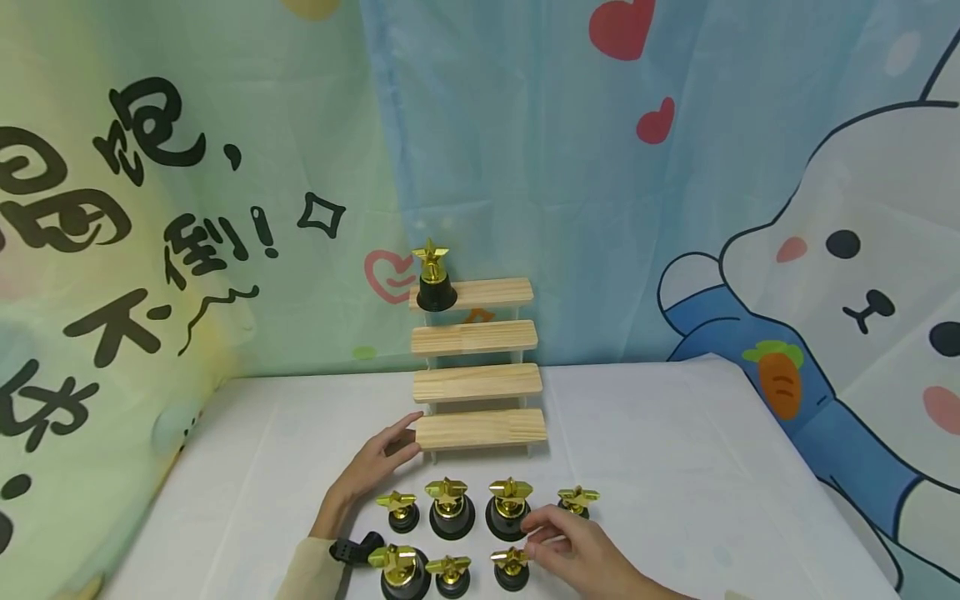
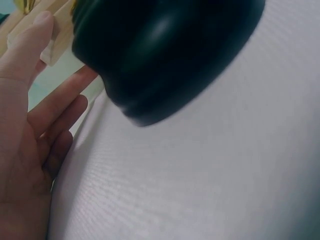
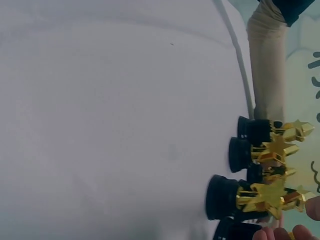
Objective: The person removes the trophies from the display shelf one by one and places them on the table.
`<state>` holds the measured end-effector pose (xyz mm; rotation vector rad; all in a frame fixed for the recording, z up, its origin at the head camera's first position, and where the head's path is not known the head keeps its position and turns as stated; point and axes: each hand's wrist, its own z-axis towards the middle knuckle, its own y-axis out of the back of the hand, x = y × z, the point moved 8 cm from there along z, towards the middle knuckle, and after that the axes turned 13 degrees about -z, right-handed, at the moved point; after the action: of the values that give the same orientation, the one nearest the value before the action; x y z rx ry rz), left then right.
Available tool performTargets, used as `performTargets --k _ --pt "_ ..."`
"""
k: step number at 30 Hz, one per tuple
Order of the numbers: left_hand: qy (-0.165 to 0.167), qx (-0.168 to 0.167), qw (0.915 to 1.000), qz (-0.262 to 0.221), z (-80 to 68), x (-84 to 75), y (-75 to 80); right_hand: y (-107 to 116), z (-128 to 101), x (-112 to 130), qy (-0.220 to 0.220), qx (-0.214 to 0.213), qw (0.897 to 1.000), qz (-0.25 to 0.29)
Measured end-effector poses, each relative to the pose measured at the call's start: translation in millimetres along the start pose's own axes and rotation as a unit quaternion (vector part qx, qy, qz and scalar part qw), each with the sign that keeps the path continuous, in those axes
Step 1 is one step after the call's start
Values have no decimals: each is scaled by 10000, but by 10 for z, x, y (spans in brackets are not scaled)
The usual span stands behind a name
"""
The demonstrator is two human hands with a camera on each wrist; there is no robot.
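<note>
A four-step wooden display stand (image 1: 480,383) stands at the back of the table, with a gold star trophy (image 1: 435,283) upright at the left of its top step. My left hand (image 1: 382,457) rests at the left end of the bottom step, its fingers fairly straight. Its thumb (image 2: 40,32) lies by the wood in the left wrist view. My right hand (image 1: 573,554) hovers with loosely bent fingers beside a large trophy (image 1: 510,510) and a small trophy (image 1: 512,571). In the right wrist view its fingertips (image 3: 302,232) overlap the row of trophies (image 3: 267,197).
More star trophies with black bases stand in front of the stand, among them a large trophy (image 1: 450,512) and a small trophy (image 1: 577,502). Another large trophy (image 1: 405,575) is close to my left wrist. A printed curtain (image 1: 525,167) hangs behind the white tabletop (image 1: 637,450).
</note>
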<state>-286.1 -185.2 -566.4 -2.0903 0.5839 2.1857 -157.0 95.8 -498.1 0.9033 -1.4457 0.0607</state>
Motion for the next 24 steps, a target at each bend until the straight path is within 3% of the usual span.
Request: performTargets --k 12,24 --pt "6 83 10000 -3 7 18 -17 310 96 291 291 -850 9925 -833" --pt "-38 85 10000 -10 8 10 -10 867 415 553 523 -1852 9668 -1684"
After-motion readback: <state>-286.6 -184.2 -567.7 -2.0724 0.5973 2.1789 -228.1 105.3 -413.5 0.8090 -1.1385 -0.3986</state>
